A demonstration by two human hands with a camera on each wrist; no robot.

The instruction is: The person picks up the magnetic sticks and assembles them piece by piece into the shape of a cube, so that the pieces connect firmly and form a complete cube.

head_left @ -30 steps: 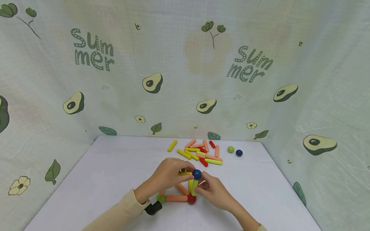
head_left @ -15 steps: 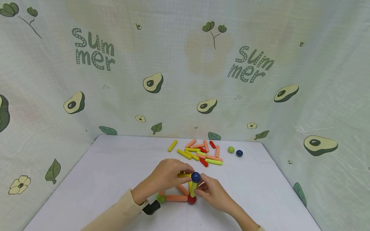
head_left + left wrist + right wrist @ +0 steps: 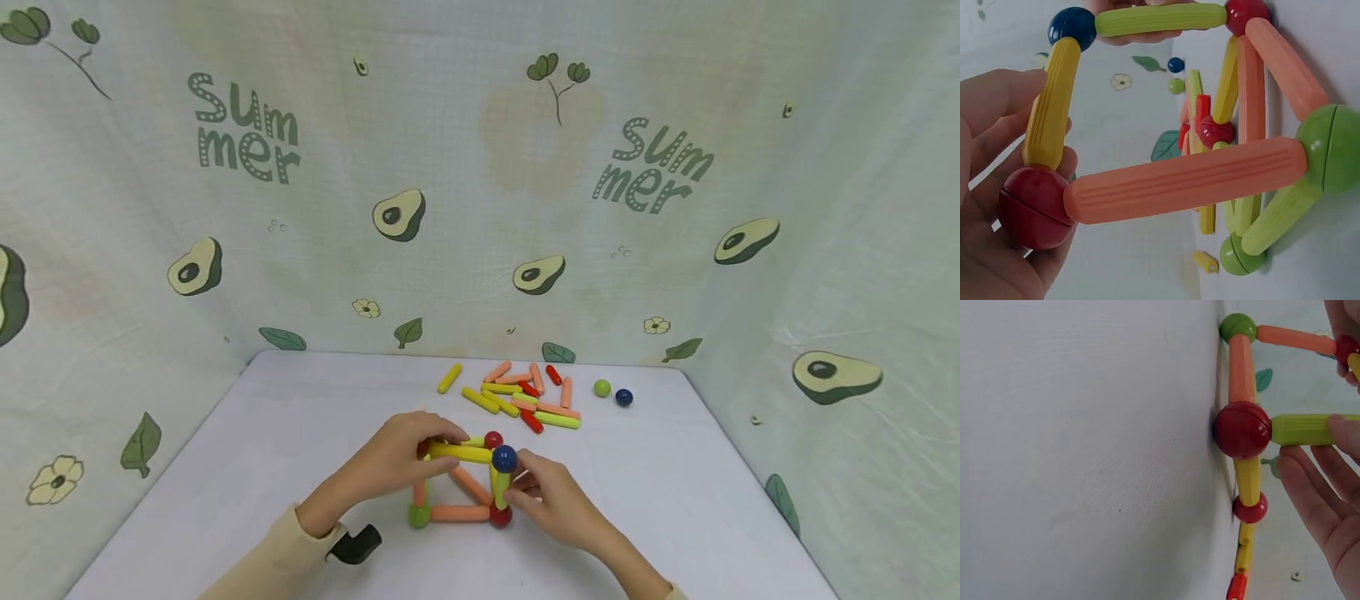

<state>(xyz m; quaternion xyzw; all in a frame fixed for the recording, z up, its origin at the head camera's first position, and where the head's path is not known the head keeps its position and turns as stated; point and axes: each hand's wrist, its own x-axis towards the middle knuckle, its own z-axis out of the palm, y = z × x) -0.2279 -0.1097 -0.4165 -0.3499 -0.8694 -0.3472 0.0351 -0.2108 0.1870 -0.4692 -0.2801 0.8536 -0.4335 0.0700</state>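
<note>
Rod-and-ball frame [image 3: 460, 514] on the table [image 3: 660, 492]: my left hand [image 3: 393, 457] pinches its top yellow rod [image 3: 463, 453], my right hand [image 3: 551, 500] its green upright [image 3: 502, 490]. I judge it light, stiff, weak-jointed; best held mid-rod.

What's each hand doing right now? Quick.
Left hand: closed, holding the yellow rod running sideways from the blue ball.
Right hand: closed, pinching the lime rod below that ball.

Three red balls [image 3: 500, 515], three green balls [image 3: 419, 516], two blue balls [image 3: 505, 459], three red sticks [image 3: 532, 422]
</note>
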